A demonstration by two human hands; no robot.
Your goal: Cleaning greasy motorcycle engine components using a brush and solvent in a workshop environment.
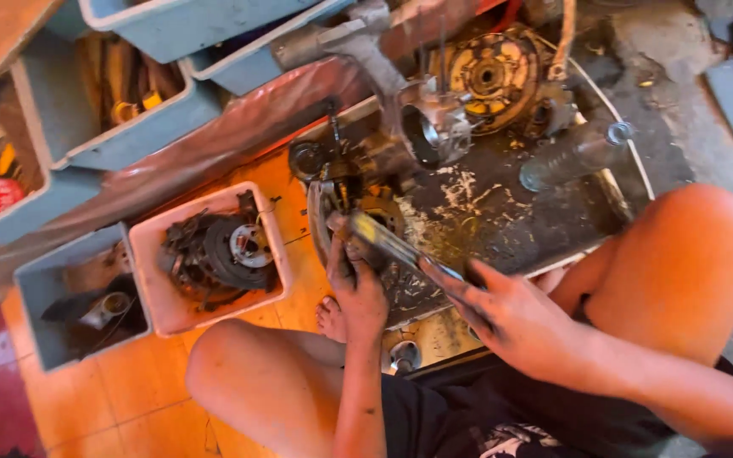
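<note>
- Left hand (356,284): clenched, knuckles up, pressing on the near end of a long flat metal tool (400,248), apparently to steady that end against the greasy engine casing (358,191) directly beyond the fingers.
- Right hand (502,315): wrapped around the tool's other end, fingers stretched along the shaft, seemingly for leverage.
- Tool: bridging both hands, slanted from upper left down to lower right, low over the grimy round metal tray (511,212).
- Beyond the hands, in the tray: a grey metal cylinder part with a round bore (434,131) and a rusty toothed disc (489,75), within reach.
- Left of the left hand: a pink plastic tub (163,297) of dark oily parts, then a grey-blue plastic bin (40,293), likely for sorting removed pieces.
- Bare knees spread either side, keeping the tray close to the body.
</note>
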